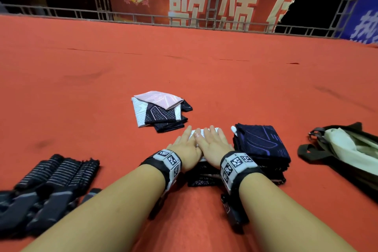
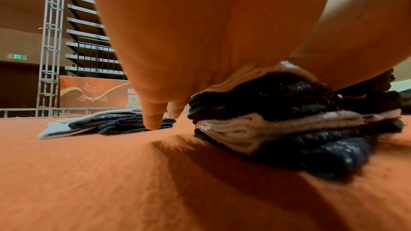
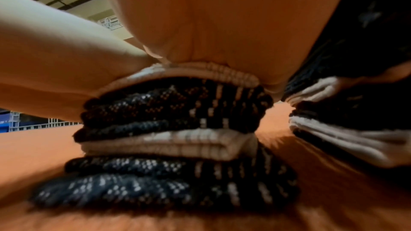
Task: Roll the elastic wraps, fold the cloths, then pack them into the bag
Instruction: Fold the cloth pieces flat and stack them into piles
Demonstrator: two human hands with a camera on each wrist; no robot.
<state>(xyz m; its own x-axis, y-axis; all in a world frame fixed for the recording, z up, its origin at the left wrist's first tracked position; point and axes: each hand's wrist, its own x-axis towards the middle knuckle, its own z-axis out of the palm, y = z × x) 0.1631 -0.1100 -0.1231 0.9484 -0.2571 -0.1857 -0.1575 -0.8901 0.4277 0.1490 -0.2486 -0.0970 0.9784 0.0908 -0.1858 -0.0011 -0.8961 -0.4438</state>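
On the red carpeted floor in front of me, this is how things are lying:

Left hand: my left hand (image 1: 185,147) is pressing palm-down on a stack of folded cloths (image 3: 173,129), with my fingers lying straight and close together.

Right hand: my right hand (image 1: 214,145) is pressing flat on the same stack, just beside the left, thumbs nearly touching; these fingers are also lying straight, gripping nothing.

Stack under my palms: dark patterned layers are alternating with pale ones, and a white cloth is sitting on top, showing past my fingertips in the head view.

Second stack: a dark blue stack of folded cloths (image 1: 261,145) is sitting just to the right of my right hand, close beside the first stack.

Loose cloths: a small pile of unfolded cloths (image 1: 161,111), pink, white and dark, is lying farther out, just beyond my fingertips.

Elastic wraps: the elastic wraps (image 1: 57,178), dark with pale stripes, are lying in a row to my near left, well apart from the cloths.

Bag: the bag (image 1: 347,149), dark with a pale lining, is lying open at the far right, beyond the blue stack.

Background: a red banner (image 1: 194,0) with large pale characters is hanging behind metal railings at the floor's far edge.
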